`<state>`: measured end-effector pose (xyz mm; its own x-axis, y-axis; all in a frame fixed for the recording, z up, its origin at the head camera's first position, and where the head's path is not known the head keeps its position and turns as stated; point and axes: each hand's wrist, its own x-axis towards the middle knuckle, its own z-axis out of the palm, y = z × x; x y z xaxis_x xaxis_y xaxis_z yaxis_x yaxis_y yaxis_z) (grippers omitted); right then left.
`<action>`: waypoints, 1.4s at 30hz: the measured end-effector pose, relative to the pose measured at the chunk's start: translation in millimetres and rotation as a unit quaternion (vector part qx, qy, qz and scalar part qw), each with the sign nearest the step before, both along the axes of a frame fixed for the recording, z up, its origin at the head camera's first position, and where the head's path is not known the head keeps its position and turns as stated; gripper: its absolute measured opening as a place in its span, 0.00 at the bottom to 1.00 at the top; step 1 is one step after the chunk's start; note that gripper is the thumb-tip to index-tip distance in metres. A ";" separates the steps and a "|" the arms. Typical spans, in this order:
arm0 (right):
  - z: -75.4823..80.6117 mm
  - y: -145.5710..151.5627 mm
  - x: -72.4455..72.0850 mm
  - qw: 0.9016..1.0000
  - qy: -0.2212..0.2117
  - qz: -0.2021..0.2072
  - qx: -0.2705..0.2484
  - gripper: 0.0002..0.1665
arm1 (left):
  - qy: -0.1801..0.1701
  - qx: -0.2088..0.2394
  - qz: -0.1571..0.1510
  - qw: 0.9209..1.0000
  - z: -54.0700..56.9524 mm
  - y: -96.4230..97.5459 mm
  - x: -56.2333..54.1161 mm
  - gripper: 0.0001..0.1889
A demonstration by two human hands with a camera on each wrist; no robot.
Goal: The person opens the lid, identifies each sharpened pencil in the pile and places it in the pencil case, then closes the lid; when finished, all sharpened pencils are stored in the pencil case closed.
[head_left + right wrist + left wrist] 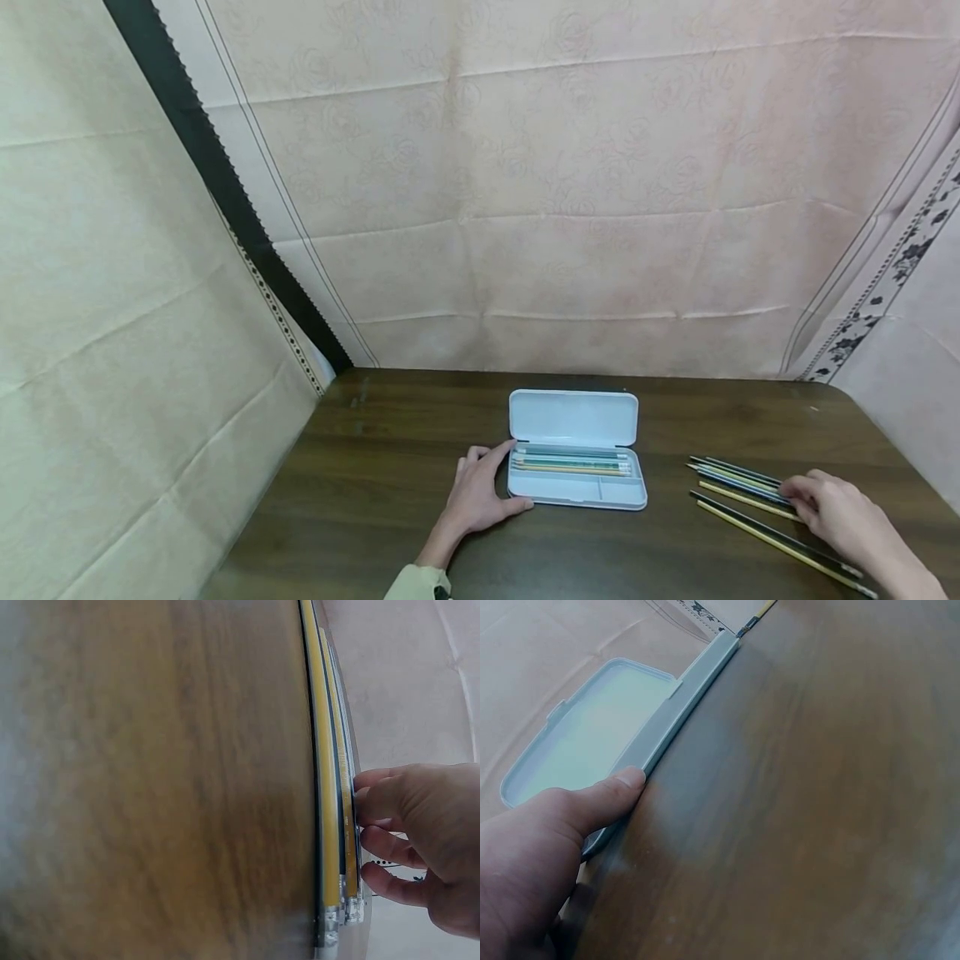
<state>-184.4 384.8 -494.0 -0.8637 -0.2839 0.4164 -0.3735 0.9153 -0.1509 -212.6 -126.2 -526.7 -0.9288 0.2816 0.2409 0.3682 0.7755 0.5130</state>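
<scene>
A light blue pencil case [577,500] lies with its lid up on the table, several pencils [570,462] in its long compartment. My left hand [477,492] holds the case's left end, thumb at the front edge and a fingertip near the hinge corner. In the left wrist view the thumb [607,799] presses the case's front wall. To the right, my right hand [840,512] has its curled fingers on the eraser ends of a loose group of pencils [738,479]. Its fingertips pinch at the group's far side in the right wrist view, partly hidden behind yellow pencils [330,787].
Two more pencils, one black and one yellow [780,542], lie nearer the front, below the right hand. The dark wooden table [405,425] ends at a hanging pale cloth [570,208] at the back, with cloth on both sides.
</scene>
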 end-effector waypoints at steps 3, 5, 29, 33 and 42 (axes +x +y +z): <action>1.3 -0.1 -1.6 1.000 -0.001 0.001 0.005 0.18 | 0.000 -0.001 -0.001 1.000 -0.5 -0.4 -0.5 0.48; 2.2 0.2 -2.2 1.000 -0.010 0.001 0.006 0.17 | 0.004 -0.001 -0.002 1.000 -0.9 -0.4 -1.2 0.48; 9.3 0.8 -4.9 0.996 -0.091 -0.006 0.003 0.14 | 0.001 0.001 -0.002 1.000 1.4 0.2 -0.6 0.47; 9.3 0.9 -5.4 0.995 -0.099 -0.008 0.004 0.14 | 0.001 0.003 -0.002 1.000 1.9 0.5 -0.1 0.47; 5.2 2.5 -5.4 0.998 -0.056 0.013 0.009 0.17 | 0.000 0.005 -0.002 1.000 2.0 0.5 0.5 0.48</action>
